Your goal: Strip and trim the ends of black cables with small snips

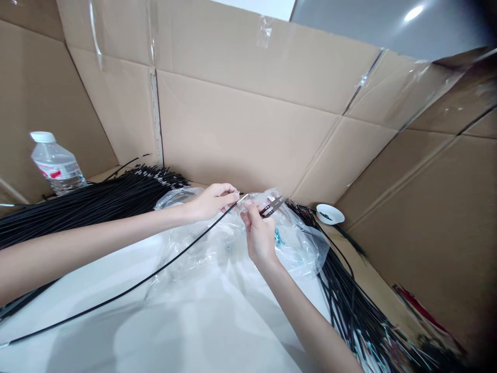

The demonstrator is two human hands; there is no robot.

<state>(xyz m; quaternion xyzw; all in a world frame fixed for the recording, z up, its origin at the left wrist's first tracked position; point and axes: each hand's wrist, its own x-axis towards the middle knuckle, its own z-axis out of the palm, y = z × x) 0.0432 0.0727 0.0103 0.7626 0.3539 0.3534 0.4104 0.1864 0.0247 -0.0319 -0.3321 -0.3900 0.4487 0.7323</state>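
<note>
My left hand (215, 200) pinches the far end of a long black cable (155, 272) that runs back toward the lower left. The cable's bare metal tip (241, 198) pokes out from my fingers. My right hand (259, 233) is closed round small black thread snips (272, 207), whose blades point right and up. The two hands nearly meet above a crumpled clear plastic bag (298, 248) holding small teal parts.
A big bundle of black cables (89, 202) lies at the left, another pile (349, 305) along the right. A water bottle (56, 163) stands at the far left. A small white dish (330, 213) sits by the cardboard walls (240, 124). White sheet (194, 321) covers the surface.
</note>
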